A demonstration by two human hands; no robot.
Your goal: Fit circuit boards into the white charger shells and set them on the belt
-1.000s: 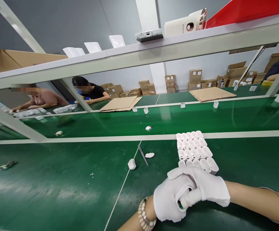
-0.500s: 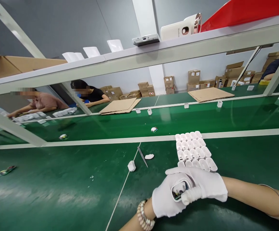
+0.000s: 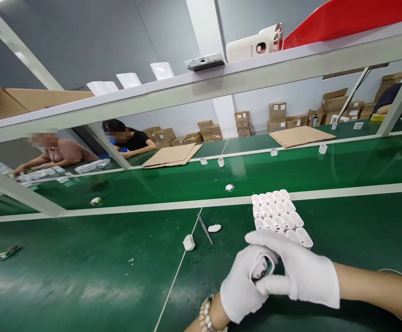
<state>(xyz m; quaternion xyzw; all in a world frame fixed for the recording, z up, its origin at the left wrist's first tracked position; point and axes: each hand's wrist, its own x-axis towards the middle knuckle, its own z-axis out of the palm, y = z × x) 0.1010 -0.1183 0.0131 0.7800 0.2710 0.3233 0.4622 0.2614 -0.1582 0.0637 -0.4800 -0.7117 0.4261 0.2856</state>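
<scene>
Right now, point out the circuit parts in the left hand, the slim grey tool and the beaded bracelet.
Circuit parts (image 3: 260,269): head view, on the white section.
Slim grey tool (image 3: 205,229): head view, mid-length.
Beaded bracelet (image 3: 206,314): head view, on its beads.

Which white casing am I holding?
The white casing in your left hand, open end showing electronic parts inside; the nearby casings stand in rows on the green workbench.

From the wearer's head, the green bench (image 3: 83,258) is now looked over, forward and down: the left hand (image 3: 240,286) is caught close at five o'clock, the right hand (image 3: 304,272) at four, the raised shelf (image 3: 242,76) is seen aslant from past nine to two, and cardboard boxes (image 3: 277,113), around two, are viewed from afar
</scene>
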